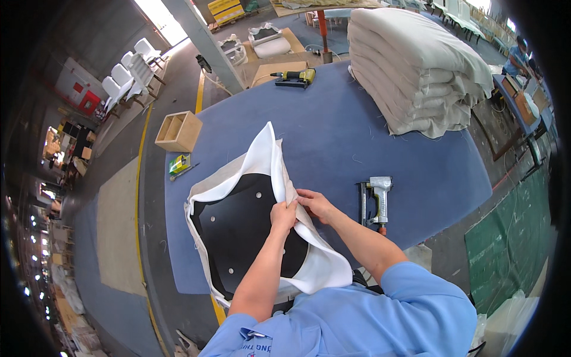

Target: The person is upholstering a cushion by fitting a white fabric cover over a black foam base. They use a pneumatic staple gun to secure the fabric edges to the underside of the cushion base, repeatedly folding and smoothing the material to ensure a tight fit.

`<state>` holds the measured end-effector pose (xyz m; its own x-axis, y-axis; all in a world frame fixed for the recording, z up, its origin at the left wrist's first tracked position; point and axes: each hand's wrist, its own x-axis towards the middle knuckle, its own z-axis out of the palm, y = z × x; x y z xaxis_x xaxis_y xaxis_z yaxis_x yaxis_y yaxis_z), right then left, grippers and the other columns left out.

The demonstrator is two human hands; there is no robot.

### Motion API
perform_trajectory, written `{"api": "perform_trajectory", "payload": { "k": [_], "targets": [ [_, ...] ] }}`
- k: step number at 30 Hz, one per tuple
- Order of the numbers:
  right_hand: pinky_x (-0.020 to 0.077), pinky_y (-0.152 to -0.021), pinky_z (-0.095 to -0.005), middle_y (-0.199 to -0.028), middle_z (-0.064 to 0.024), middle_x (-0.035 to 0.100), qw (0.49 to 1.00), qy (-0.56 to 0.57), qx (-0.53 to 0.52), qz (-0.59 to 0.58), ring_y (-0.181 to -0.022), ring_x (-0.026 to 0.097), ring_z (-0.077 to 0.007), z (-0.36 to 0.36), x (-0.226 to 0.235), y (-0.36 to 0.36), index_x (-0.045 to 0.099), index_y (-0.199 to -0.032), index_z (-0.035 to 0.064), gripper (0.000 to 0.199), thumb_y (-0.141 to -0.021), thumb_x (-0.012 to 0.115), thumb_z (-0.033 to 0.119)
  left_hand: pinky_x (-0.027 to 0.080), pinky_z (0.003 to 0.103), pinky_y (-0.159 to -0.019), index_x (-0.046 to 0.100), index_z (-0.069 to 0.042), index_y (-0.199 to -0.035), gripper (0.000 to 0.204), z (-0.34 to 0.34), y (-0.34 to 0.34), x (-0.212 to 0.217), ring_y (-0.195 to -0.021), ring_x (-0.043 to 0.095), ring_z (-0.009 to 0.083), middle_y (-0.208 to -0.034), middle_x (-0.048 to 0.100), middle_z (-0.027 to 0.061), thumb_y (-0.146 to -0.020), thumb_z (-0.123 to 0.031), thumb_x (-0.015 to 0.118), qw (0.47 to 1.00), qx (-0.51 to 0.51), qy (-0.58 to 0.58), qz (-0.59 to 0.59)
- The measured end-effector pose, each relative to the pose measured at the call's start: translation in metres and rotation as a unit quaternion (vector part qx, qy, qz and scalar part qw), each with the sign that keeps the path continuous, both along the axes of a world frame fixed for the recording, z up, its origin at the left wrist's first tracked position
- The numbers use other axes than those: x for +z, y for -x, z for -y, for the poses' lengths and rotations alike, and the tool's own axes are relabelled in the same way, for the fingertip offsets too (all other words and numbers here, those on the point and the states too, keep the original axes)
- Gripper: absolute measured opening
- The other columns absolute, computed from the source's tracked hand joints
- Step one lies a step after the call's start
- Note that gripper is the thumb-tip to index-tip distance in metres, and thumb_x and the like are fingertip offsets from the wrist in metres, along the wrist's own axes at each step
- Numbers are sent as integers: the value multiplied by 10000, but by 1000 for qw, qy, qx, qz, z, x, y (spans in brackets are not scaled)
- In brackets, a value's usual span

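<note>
A black seat board (238, 223) with several small round metal spots lies on the blue-covered table in front of me. White foam padding (324, 268) wraps up around its rim, standing in a peak at the far end. Beige fabric (287, 181) runs along the outside of the foam. At the right edge of the board, my left hand (284, 216) is closed on the fabric's edge, its fingers folded over. My right hand (315, 206) pinches the same fabric from the outer side, just right of the left hand. Some fingertips are hidden in the folds.
On the blue table (321, 125) lie a silver staple gun (379, 199) at right and a yellow-black staple gun (295, 78) at the far edge. A wooden divided box (178, 132), a small green-yellow box (179, 164) and a tall stack of beige fabric (416, 65) stand around it.
</note>
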<state>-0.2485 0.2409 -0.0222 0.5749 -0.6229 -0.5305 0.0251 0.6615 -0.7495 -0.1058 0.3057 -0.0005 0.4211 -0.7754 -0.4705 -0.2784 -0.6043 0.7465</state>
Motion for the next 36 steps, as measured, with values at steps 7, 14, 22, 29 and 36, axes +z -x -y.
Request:
{"api": "perform_trajectory", "payload": {
  "k": [7,14,22,29,36],
  "targets": [
    [515,-670,-316,-1178,-101,714,979,145,86,-118,-831,649,-145,36,-12,-26,523,-1580,48,783,-919,851,310,569,346,-502,745,35,-894,313,0,5,-1,-549,699,200,-733,727,124,-1025,-246,700,999,45,25,-12],
    [545,-938,-355,-1270,-164,717,930,288,105,-202,-1030,689,-243,50,-9,-53,519,-1565,14,854,-865,881,344,585,397,-557,761,6,-878,322,2,-5,1,-577,740,250,-699,745,138,-973,-293,689,993,10,-23,118],
    [556,-896,-330,-1132,-121,745,962,203,69,-169,-998,692,-191,13,-12,23,543,-1560,46,766,-887,846,254,547,360,-492,724,-23,-822,347,9,4,4,-516,678,194,-652,695,76,-1028,-293,652,996,-2,-84,22],
    [562,-753,-349,-859,-74,740,812,326,-245,-418,-782,692,-184,6,31,170,739,-1071,32,265,-929,810,243,555,351,-502,668,-25,-716,364,-7,-17,12,-508,674,181,-614,679,74,-968,-288,668,997,21,-61,32],
    [583,-839,-409,-1013,-166,762,798,218,-120,-548,-907,744,-295,8,-18,219,694,-1122,-26,475,-821,880,292,584,352,-522,686,-39,-703,313,-5,-17,18,-532,704,186,-643,709,72,-940,-240,657,997,5,-56,48]
  ]
}}
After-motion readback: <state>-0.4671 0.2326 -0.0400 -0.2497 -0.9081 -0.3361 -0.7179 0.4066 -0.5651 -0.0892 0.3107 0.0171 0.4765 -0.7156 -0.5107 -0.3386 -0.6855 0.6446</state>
